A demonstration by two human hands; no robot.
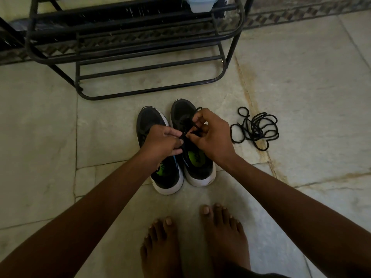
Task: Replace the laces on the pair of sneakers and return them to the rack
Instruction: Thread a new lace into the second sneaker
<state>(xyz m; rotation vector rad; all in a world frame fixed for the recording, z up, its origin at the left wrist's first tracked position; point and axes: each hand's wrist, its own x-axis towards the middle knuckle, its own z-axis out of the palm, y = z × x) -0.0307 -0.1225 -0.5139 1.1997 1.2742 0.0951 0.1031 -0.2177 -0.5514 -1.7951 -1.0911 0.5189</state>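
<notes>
1. 2 sneakers point(197, 167) stand side by side on the floor point(301, 77), near the rack point(130, 57).
2. Left hand point(160, 140) and right hand point(210, 133) each pinch the lace point(187, 128) over the right sneaker.
3. Loose laces point(256, 127) lie right of the sneakers.

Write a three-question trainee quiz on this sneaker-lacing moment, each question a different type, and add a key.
1. True or false: both hands pinch the lace on the right sneaker.
2. Multiple choice: where does the loose black lace lie? A) on the shoe rack B) on the floor to the right of the sneakers C) inside the left sneaker
3. Fill in: the pale blue container sits on the ____.

Key:
1. True: the left hand and right hand both pinch it.
2. B
3. shoe rack
</notes>
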